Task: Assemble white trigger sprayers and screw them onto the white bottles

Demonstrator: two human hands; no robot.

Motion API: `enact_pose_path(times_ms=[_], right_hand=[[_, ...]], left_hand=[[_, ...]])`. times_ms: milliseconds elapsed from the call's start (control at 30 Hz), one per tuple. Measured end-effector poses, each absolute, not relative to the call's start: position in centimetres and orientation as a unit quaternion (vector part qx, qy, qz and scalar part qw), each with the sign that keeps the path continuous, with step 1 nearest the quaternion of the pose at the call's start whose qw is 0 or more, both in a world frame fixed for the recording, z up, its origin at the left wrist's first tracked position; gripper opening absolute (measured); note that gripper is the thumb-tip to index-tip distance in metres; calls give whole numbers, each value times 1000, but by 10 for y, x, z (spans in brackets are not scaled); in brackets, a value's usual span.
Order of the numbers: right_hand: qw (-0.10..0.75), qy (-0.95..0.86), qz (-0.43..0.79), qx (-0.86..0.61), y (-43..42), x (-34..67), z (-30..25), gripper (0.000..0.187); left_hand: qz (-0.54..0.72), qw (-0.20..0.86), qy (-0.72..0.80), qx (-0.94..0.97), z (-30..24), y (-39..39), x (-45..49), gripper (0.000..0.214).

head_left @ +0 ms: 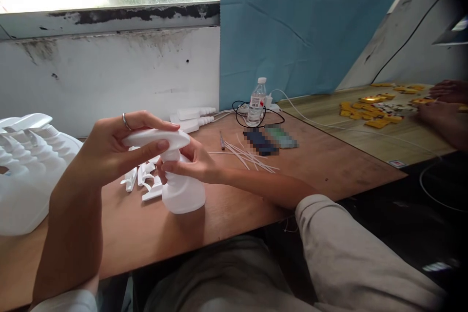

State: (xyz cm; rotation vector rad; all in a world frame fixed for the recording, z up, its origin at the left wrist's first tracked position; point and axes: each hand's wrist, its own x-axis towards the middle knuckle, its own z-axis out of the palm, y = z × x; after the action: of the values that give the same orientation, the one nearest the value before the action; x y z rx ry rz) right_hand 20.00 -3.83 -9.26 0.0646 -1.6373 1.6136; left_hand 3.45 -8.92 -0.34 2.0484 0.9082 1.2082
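Note:
A white spray bottle [184,195] stands on the brown table, near its front edge. Its white trigger spray head [157,138] sits over the bottle's neck, and my left hand [126,144] is closed around it, thumb on the near side and fingers along the top. My right hand [193,160] wraps the bottle's neck from the right, just below the head. Whether the head is fully seated on the neck is hidden by my fingers. Behind the bottle lie several white plastic trigger parts [148,178].
White bottles [32,170] cluster at the left. Thin white tubes [248,156] and a pen-like tool [222,140] lie mid-table. Behind them stand a water bottle [256,102] and cables. At the right, another person's hands [444,112] are near yellow pieces [373,109].

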Motion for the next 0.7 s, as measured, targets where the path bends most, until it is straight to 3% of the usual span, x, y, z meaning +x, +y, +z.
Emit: enact_pose_path(times_ms=[433,700], right_hand=[[408,-650,641,35,-37,199,-92,29],[404,-654,640,-8,-38,198,-89,37]], left_hand=[[441,317,297,785,-7,-79,29,19],[439,329,304,779,-7,-76,30,17]])
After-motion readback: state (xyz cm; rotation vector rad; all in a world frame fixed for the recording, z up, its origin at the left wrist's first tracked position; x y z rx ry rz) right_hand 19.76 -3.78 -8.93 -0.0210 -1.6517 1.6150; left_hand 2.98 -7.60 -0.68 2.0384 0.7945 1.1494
